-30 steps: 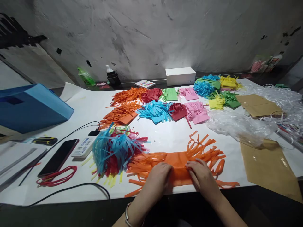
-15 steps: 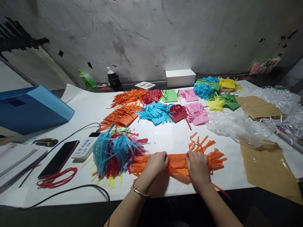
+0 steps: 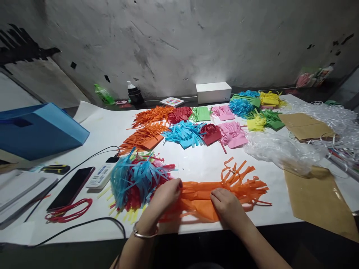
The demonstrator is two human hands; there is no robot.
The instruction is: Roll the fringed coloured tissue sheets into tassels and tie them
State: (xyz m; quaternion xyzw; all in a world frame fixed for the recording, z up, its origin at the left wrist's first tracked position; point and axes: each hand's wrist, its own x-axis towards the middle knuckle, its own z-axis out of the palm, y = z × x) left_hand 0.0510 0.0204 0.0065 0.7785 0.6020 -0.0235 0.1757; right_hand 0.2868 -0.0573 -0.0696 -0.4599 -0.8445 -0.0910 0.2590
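Note:
A strip of orange fringed tissue paper (image 3: 200, 198) lies across the near edge of the white-covered table, with cut strands fanned out at its right end. My left hand (image 3: 167, 192), wearing a silver bangle above the wrist, is closed on the strip's left part, beside a mixed heap of blue, red and yellow fringe (image 3: 137, 183). The fingers of my right hand (image 3: 227, 204) are bent together on the near layer of the orange paper, right of its middle. Both thumbs are partly hidden.
Rows of fringed paper bundles, among them a light blue one (image 3: 185, 132) and a pink one (image 3: 234, 134), lie farther back. A phone (image 3: 71, 188), power bank (image 3: 102, 175) and black cable (image 3: 84, 223) are at left; brown paper (image 3: 319, 198) and clear plastic (image 3: 283, 149) at right.
My left hand has slid left along the orange paper, toward the mixed heap. My right hand has moved slightly left and nearer to me, and more of the paper's middle lies spread flat.

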